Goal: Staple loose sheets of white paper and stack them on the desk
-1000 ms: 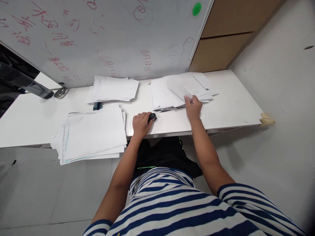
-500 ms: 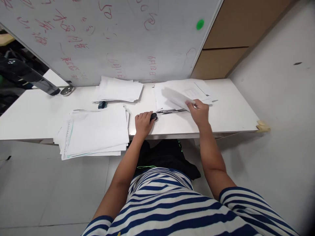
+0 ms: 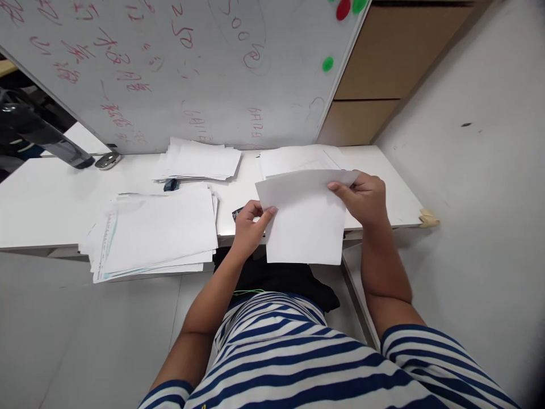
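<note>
Between my hands a blank white sheet of paper [image 3: 304, 221] is held up in front of the desk edge. My right hand [image 3: 364, 196] pinches its upper right corner, thumb on the near face. At the left edge, my left hand [image 3: 252, 224] grips the paper between thumb and fingers. A small black object [image 3: 237, 212] lies on the desk just behind the left hand, mostly hidden by it; its kind cannot be made out. Behind the held sheet sits a stack of papers [image 3: 298, 156], partly covered by it.
A large paper pile [image 3: 162, 227] overhangs the front of the white desk [image 3: 38, 199] at left. Behind it are a smaller pile [image 3: 204, 159] and a small dark item [image 3: 171, 184]. A computer mouse [image 3: 108, 161] and dark bottle [image 3: 46, 130] are near the whiteboard [image 3: 162, 74].
The sheet came off the right stack toward my body, in my right hand. My left hand let go of the black object and took the sheet's left edge. The view shifted slightly.
</note>
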